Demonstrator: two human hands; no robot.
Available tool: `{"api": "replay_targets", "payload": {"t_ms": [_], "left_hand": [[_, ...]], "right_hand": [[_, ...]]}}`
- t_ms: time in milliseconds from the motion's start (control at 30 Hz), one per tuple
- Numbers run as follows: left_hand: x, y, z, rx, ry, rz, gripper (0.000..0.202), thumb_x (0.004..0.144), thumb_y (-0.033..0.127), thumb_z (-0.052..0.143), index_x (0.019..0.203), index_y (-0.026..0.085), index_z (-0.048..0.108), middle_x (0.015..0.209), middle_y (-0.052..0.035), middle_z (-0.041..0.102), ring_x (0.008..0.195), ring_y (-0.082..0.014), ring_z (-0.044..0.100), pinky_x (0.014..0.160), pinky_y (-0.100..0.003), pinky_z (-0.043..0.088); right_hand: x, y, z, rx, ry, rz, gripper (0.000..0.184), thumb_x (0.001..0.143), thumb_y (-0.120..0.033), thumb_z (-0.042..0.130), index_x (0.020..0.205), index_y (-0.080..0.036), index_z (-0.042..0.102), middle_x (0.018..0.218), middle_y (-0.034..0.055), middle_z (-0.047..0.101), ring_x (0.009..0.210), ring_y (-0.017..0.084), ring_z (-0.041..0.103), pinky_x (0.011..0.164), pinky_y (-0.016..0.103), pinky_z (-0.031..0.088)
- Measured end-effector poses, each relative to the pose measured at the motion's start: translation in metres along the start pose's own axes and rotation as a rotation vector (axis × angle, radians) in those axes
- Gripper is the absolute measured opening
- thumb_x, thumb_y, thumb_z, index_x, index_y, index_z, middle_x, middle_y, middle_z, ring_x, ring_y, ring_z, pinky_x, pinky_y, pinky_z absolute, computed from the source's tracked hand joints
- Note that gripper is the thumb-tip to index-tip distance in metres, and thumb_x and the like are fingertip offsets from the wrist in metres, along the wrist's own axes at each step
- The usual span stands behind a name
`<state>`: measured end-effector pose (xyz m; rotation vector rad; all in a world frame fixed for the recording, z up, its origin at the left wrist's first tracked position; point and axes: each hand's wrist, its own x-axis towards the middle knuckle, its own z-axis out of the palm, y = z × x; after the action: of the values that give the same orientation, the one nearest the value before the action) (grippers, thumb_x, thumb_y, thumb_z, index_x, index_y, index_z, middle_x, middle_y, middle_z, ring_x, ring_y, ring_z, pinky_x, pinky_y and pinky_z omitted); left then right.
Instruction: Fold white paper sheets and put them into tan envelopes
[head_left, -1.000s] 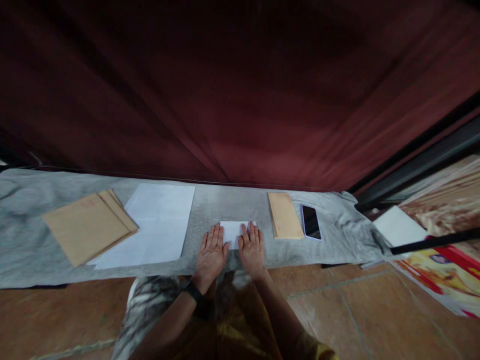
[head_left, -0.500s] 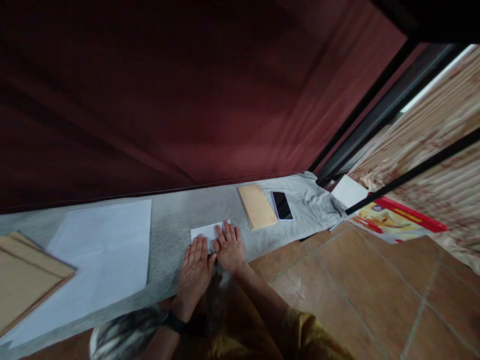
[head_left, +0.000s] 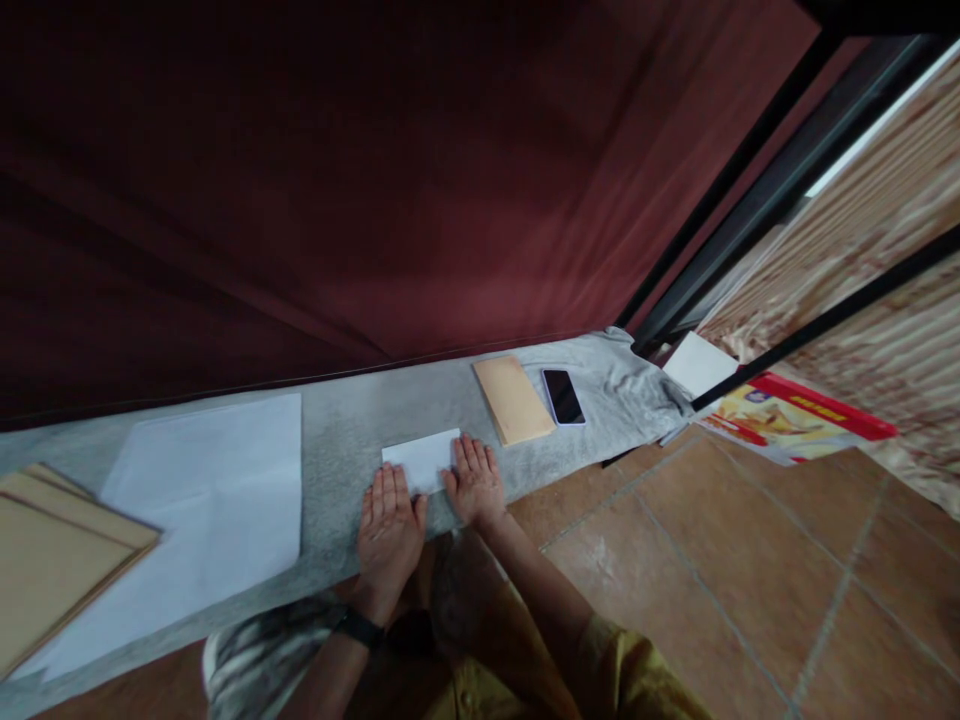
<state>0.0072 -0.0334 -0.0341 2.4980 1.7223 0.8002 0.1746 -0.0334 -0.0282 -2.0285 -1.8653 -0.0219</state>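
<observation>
A small folded sheet of white paper (head_left: 423, 460) lies flat on the grey cloth right in front of me. My left hand (head_left: 391, 522) rests on its left end, palm down with the fingers stretched forward. On the right end lies my right hand (head_left: 476, 482), also flat, its fingers extended and the thumb apart. The middle of the paper shows between the two hands. Just right of my right hand is a tan envelope (head_left: 514, 400), and beside that a phone (head_left: 563, 397) with a dark screen.
Large white sheets (head_left: 225, 490) lie to the left, partly under a stack of tan envelopes (head_left: 67, 560). The grey cloth (head_left: 341, 440) covers a long narrow surface against a dark red curtain (head_left: 420, 200). A red and yellow box (head_left: 802, 415) sits on the tiled floor (head_left: 675, 560) at right.
My hands have moved apart, from close together on the paper out to its two ends. More of the white paper now shows between them. The view has shifted slightly.
</observation>
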Motion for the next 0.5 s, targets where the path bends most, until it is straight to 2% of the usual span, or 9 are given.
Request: {"api": "replay_targets", "payload": {"t_ms": [133,267,367,500], "left_hand": [[0.000,0.003,-0.002,0.021,0.009,0.012,0.073,0.103,0.041,0.037,0.161,0.004,0.014,0.163,-0.0266,0.027,0.152,-0.0370,0.030,0.120,-0.058,0.033],[0.000,0.001,-0.003,0.022,0.021,0.049,0.074,0.103,0.042,0.034,0.162,0.005,0.010,0.163,-0.0271,0.027,0.152,-0.0376,0.030,0.119,-0.059,0.034],[0.000,0.000,-0.002,0.024,0.001,0.033,0.072,0.103,0.040,0.034,0.162,0.005,0.012,0.164,-0.0257,0.026,0.152,-0.0366,0.029,0.121,-0.058,0.033],[-0.001,0.002,-0.004,0.043,-0.022,0.005,0.067,0.101,0.031,0.034,0.160,0.003,0.020,0.164,-0.0247,0.028,0.153,-0.0344,0.028,0.122,-0.056,0.031]], "right_hand": [[-0.011,0.004,-0.004,0.005,0.021,0.050,0.059,0.104,-0.041,0.042,0.152,-0.007,0.044,0.157,0.0165,0.045,0.147,0.030,0.039,0.122,0.048,0.026],[-0.018,-0.006,-0.011,0.034,0.044,0.101,0.057,0.104,-0.036,0.042,0.152,-0.005,0.044,0.158,0.0179,0.043,0.147,0.031,0.039,0.122,0.048,0.029],[-0.016,-0.020,-0.016,0.093,0.015,-0.002,0.055,0.106,-0.037,0.039,0.154,-0.010,0.043,0.161,0.0132,0.041,0.149,0.028,0.037,0.123,0.044,0.029],[-0.011,-0.032,-0.017,0.125,-0.076,-0.141,0.049,0.107,-0.040,0.038,0.150,-0.018,0.050,0.161,0.0075,0.042,0.149,0.024,0.037,0.125,0.042,0.026]]}}
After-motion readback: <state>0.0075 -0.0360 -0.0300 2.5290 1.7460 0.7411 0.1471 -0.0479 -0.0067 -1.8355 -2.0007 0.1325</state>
